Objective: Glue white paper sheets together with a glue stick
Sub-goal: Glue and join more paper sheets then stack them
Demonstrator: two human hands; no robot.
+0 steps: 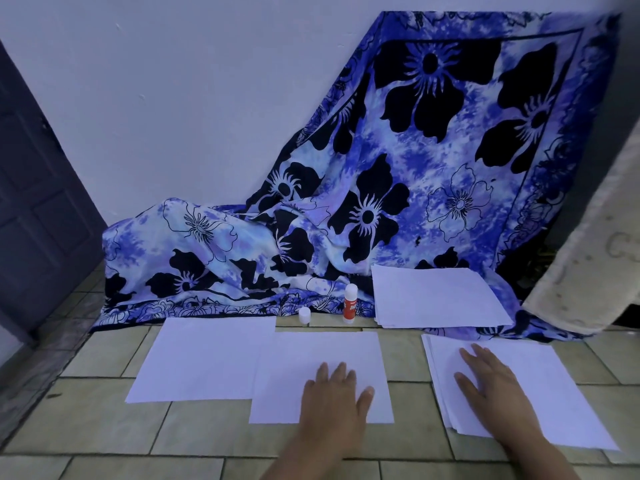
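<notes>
On the tiled floor [104, 427] in front of us, our left hand [334, 396] lies palm down on the middle sheet [311, 355], fingers straight and slightly spread, thumb out to the right; it pinches nothing. This white sheet overlaps the right edge of a second white sheet [204, 358] lying flat to its left.

Our right hand [491, 382] rests flat on the near stack [554, 393] of white paper at the right, fingers straight and a little apart, pointing up and to the left. Several sheet edges show, fanned, along that stack's left side. The stack sits apart from the middle sheet, with bare tile between them.

Beyond the sheets the glue stick [350, 304] stands upright, red-labelled with a white top, at the hem of the cloth. A small white cap [304, 315] stands on the tile near its left. Neither hand touches them.

Right of the glue stick, a far stack [436, 296] of white paper lies on the cloth's lower edge.

That blue floral cloth [381, 168], printed with large black flowers, hangs down the white wall [173, 81] and bunches on the floor. A dark panelled door [34, 202] stands at the left, and a pale padded edge [588, 254] leans in at the far right; we cannot tell what it is.
</notes>
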